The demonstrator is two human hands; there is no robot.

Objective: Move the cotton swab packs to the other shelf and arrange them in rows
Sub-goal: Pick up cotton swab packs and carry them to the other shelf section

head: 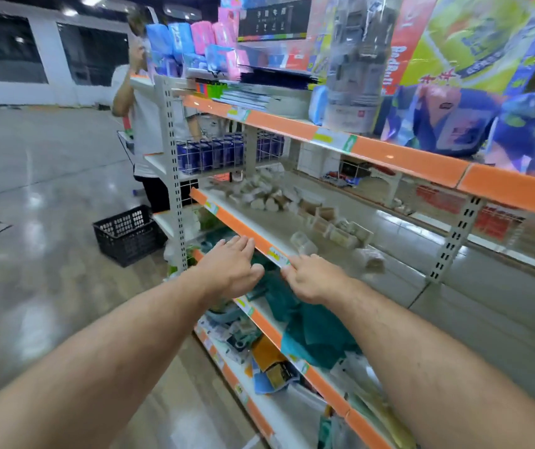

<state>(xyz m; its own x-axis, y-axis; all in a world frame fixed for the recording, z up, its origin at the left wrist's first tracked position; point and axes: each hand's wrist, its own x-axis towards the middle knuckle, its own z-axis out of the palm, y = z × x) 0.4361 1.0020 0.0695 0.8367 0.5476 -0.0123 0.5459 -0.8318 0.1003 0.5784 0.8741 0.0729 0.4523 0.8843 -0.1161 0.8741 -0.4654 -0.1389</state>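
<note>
Several cotton swab packs [269,194], pale tubs and small clear boxes, lie in a loose heap on the middle shelf [399,234]. More boxed packs [340,230] run to the right, and one clear tub [303,243] lies near the orange front edge. My left hand [227,267] hovers flat, fingers apart, just in front of that orange edge [233,218]. My right hand [311,278] is beside it, its fingertips touching the edge near a price label [277,256]. Neither hand holds anything.
A teal cloth [308,322] and mixed small packets [259,358] fill the shelves below. Blue cans [207,153] sit in a wire basket on the left. A black crate [126,234] stands on the floor. Another person [143,118] stands at the shelf's far end.
</note>
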